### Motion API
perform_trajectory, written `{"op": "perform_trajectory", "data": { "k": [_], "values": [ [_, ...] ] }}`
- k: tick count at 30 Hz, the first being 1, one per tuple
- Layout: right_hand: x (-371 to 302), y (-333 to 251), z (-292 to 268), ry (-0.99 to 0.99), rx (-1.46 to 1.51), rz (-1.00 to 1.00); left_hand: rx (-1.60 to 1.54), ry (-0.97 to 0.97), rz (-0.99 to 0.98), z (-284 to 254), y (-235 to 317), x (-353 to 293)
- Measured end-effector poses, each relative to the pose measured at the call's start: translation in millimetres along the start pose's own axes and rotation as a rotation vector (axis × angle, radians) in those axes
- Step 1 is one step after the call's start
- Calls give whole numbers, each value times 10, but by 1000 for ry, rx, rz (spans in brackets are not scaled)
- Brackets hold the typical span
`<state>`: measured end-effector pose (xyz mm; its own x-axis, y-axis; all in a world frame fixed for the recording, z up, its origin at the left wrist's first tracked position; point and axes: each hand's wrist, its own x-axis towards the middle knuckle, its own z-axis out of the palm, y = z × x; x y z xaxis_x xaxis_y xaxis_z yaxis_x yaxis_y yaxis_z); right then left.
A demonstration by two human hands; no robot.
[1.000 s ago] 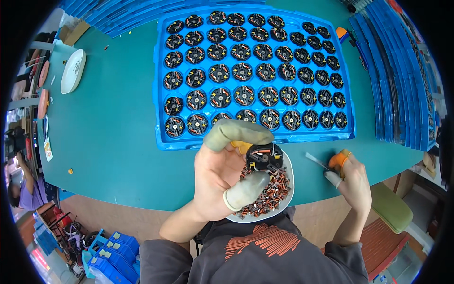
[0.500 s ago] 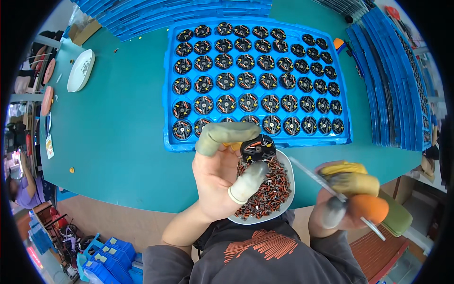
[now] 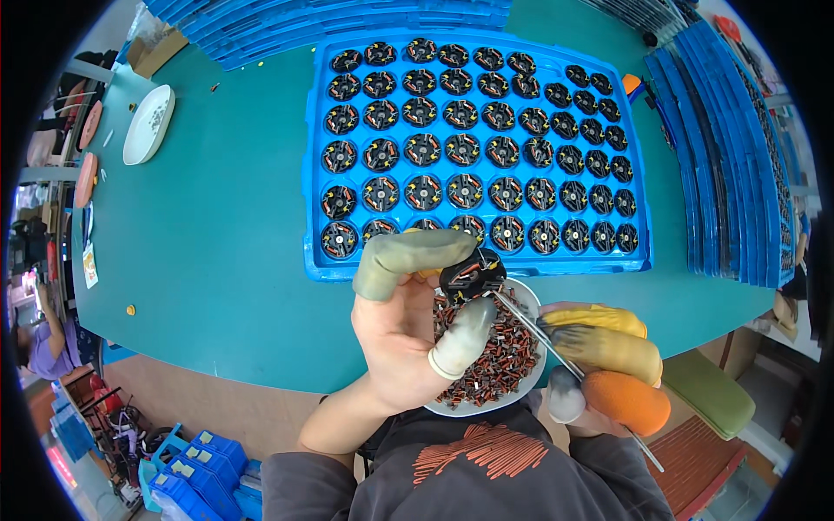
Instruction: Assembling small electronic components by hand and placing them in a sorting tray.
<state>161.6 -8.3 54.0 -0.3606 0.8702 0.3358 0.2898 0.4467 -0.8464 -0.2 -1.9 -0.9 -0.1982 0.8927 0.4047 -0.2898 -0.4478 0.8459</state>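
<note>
My left hand, with finger cots on its thumb and finger, pinches a round black plastic part by its edges. Small copper-red and yellow pieces sit in that part's face. A pair of long, thin metal tweezers is gripped in my right hand, whose fingers wear yellow, tan, orange and grey covers. Their tip reaches the lower right edge of the black part. Below it, a white bowl holds a heap of small copper-red and dark pieces, partly hidden by my left hand.
Just beyond my hands lies a blue tray with rows of similar round black parts. Stacks of blue trays stand at the right and far edge. A white dish is at the left on the green table.
My right hand has moved left, bringing the tweezers' tip to the black part. My left hand has tilted that part slightly and stays in nearly the same place.
</note>
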Motion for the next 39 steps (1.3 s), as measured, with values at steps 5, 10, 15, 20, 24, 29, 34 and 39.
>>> {"op": "perform_trajectory", "data": {
  "k": [5,10,15,20,24,29,34,39],
  "values": [
    [30,204,8,-134,83,-244,68,30,12,8,10,-14],
    [-15,128,202,90,150,-295,149,42,55,0,5,-24],
    [-34,115,257,219,178,-200,137,60,18,19,26,-18],
    [0,153,171,82,149,-182,227,21,-16,-7,26,-20],
    [52,144,15,-87,139,-137,157,31,-43,19,24,-23],
    [63,215,80,50,130,-298,60,49,15,-4,-21,-15],
    [34,260,70,-119,172,-138,118,94,11,-12,-14,-35],
    [15,266,165,-24,171,-183,240,77,-16,-2,-9,-26]
  ]
}}
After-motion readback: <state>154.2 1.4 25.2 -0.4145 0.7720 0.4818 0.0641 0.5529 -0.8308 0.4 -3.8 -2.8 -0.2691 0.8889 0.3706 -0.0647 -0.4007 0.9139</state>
